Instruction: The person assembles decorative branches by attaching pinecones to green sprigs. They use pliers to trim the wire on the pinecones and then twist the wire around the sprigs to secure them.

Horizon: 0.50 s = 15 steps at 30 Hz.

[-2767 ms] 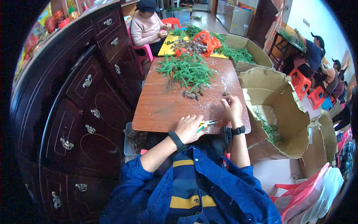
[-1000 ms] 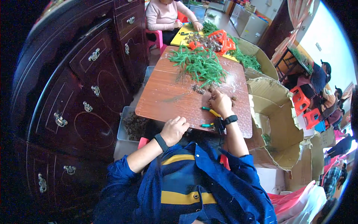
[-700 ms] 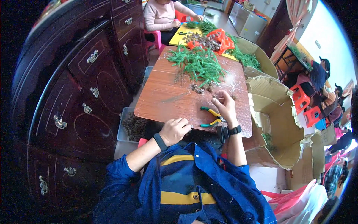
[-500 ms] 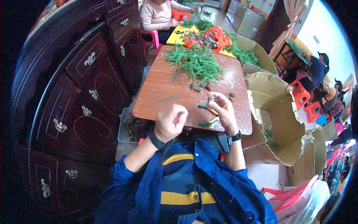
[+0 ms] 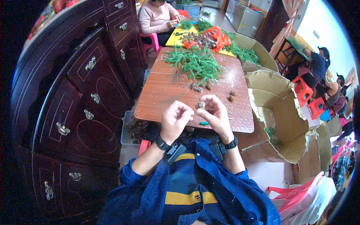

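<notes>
Here, the right hand holds one pinecone, two loose pinecones lying beyond.

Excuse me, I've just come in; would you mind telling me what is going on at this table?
A person holds a small pine cone in the fingertips of the right hand, above the brown wooden table. The left hand is pinched close beside it; whether it grips anything is too small to tell. More pine cones lie farther up the tabletop, near a heap of green sprigs. Beyond, a co-worker in a pink top sits at a yellow table.
</notes>
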Available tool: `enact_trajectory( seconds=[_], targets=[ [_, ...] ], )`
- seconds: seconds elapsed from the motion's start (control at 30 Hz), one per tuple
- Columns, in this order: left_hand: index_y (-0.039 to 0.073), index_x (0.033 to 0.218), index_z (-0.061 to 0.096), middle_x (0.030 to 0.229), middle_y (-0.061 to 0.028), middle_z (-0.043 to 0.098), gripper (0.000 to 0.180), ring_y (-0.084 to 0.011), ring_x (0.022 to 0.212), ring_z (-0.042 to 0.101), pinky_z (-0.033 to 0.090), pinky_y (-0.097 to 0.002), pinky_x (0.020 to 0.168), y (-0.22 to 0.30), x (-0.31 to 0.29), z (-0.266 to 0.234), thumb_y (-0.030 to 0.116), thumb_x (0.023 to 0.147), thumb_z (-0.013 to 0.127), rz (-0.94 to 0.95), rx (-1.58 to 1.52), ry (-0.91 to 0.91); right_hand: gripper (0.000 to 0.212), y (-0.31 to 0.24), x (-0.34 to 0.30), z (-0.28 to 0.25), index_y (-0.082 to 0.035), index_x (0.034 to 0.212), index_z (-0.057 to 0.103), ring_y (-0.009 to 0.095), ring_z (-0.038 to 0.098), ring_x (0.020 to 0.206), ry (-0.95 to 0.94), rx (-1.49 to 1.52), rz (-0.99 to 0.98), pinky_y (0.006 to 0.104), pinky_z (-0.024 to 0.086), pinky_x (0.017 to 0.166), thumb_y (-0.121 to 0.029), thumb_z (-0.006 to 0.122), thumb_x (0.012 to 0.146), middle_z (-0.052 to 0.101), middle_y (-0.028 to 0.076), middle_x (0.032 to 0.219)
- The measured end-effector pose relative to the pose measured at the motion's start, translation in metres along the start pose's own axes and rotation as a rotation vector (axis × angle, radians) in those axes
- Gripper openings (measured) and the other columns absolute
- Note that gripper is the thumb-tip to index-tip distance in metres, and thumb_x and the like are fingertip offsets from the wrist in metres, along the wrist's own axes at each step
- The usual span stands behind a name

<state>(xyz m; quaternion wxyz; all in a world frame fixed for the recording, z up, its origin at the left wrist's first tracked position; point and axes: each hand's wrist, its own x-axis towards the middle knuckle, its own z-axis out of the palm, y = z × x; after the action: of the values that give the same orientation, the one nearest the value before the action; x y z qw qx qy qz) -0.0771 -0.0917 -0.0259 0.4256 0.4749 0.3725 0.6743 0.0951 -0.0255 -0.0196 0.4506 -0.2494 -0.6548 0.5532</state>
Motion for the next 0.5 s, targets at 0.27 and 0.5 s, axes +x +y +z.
enact_trajectory(
  seconds=[0.27, 0.5],
  targets=[
    [0.004, 0.090, 0.060, 0.080, -0.0016, 0.066, 0.006, -0.0069, 0.067, 0.062, 0.052, -0.0213, 0.062, 0.0045, -0.0024, 0.0000, 0.005, 0.094, 0.064, -0.057, 0.054, 0.013, 0.039, -0.0080, -0.0046, -0.0026, -0.004, 0.124, 0.060, 0.008, 0.063, 0.093, 0.004, -0.030, 0.053, 0.0246, 0.053, 0.083, -0.003, 0.076, 0.088, 0.067, 0.001, 0.103],
    [0.004, 0.087, 0.059, 0.077, -0.0006, 0.064, 0.008, -0.0064, 0.065, 0.061, 0.051, -0.0215, 0.060, -0.0017, -0.0037, -0.0017, 0.004, 0.094, 0.063, -0.048, 0.080, 0.043, 0.041, -0.0066, -0.0084, 0.0018, -0.004, 0.124, 0.061, 0.007, 0.062, 0.092, -0.007, -0.028, 0.100, 0.0238, 0.052, 0.081, -0.002, 0.077, 0.087, 0.066, 0.000, 0.101]
  ],
)
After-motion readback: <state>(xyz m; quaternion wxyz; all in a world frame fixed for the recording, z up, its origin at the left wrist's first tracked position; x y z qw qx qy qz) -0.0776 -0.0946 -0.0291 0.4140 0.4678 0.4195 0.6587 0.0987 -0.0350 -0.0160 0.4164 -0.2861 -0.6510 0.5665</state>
